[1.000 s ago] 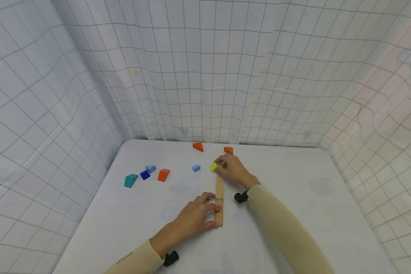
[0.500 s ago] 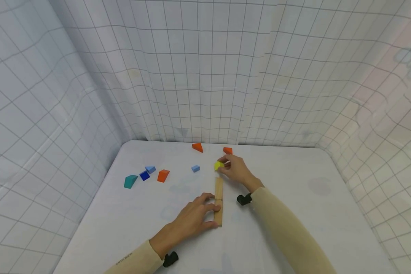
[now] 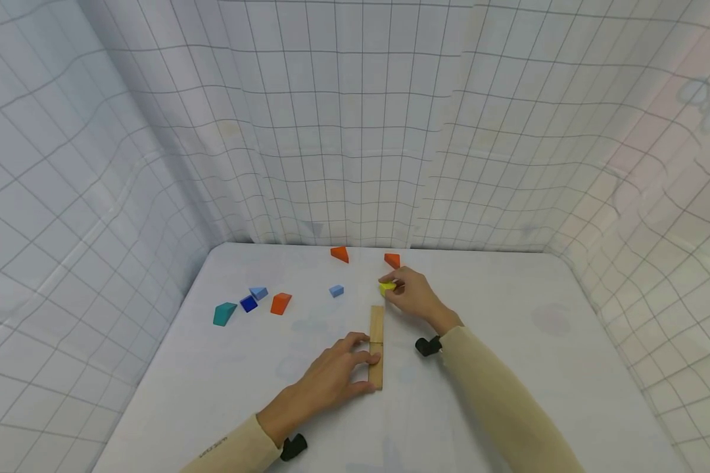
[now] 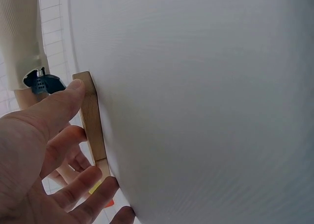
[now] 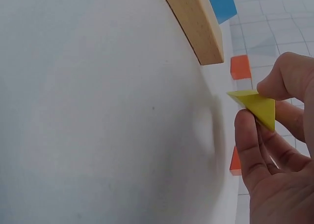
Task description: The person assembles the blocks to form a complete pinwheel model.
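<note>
Two plain wooden blocks (image 3: 376, 366) lie end to end in a line on the white table. My left hand (image 3: 328, 378) rests along their left side. Its thumb touches the near block's front end and an index fingertip lies on that block; the other fingers reach forward beside the seam. Beyond the far end of the line, my right hand (image 3: 414, 295) pinches a small yellow triangular block (image 5: 260, 106) between thumb and fingers. In the right wrist view, the yellow block is tilted, one pointed corner towards the table, near a wooden block's end (image 5: 211, 52).
Two orange blocks lie at the back, one on the left (image 3: 340, 254) and one just behind my right hand (image 3: 392, 260). A light blue block (image 3: 336, 290) sits left of the line. Farther left are teal (image 3: 224, 313), dark blue (image 3: 248, 303), light blue (image 3: 259, 293) and orange (image 3: 281, 303) blocks.
My right hand has moved a little to the right with the yellow triangular block, which has turned in its fingers. My left hand stays at the wooden blocks.
</note>
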A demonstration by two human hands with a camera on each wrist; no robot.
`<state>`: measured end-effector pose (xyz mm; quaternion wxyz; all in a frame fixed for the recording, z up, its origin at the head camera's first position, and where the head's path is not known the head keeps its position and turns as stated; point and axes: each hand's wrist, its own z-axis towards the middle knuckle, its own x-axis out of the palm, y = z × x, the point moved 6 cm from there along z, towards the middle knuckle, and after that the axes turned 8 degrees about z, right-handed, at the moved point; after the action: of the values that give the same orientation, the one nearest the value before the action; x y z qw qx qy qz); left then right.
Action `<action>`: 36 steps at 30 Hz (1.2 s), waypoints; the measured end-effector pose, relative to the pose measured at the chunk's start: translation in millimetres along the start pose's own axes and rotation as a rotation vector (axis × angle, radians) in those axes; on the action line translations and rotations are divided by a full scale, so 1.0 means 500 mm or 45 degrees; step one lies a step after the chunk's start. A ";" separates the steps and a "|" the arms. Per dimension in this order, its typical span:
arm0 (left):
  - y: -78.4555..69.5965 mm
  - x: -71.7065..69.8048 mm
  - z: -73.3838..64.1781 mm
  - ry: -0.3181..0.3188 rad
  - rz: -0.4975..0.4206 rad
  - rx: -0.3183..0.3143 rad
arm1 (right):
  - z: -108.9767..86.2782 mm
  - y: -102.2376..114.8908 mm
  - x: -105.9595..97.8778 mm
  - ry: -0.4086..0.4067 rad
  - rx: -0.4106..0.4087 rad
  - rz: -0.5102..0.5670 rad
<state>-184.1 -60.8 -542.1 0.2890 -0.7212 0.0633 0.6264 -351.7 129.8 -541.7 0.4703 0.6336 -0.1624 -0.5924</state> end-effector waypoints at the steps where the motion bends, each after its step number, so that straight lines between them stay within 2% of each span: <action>1: 0.000 0.000 0.000 -0.002 -0.003 0.004 | 0.001 -0.001 0.000 0.010 -0.005 -0.011; 11: 0.005 0.004 0.000 0.015 -0.037 0.003 | 0.003 0.015 -0.008 0.128 -0.019 -0.120; 18: 0.006 0.001 -0.002 0.011 -0.041 0.014 | 0.013 0.033 0.000 0.182 -0.090 -0.165; 25: 0.006 0.000 -0.003 0.008 -0.055 0.018 | 0.018 0.021 0.020 0.167 -0.052 -0.094; 36: 0.002 -0.005 -0.004 0.008 -0.047 0.018 | 0.010 0.007 0.028 0.152 0.019 -0.017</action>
<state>-183.0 -63.2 -540.0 0.3054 -0.7221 0.0554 0.6183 -351.6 115.6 -546.6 0.4703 0.6725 -0.1342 -0.5554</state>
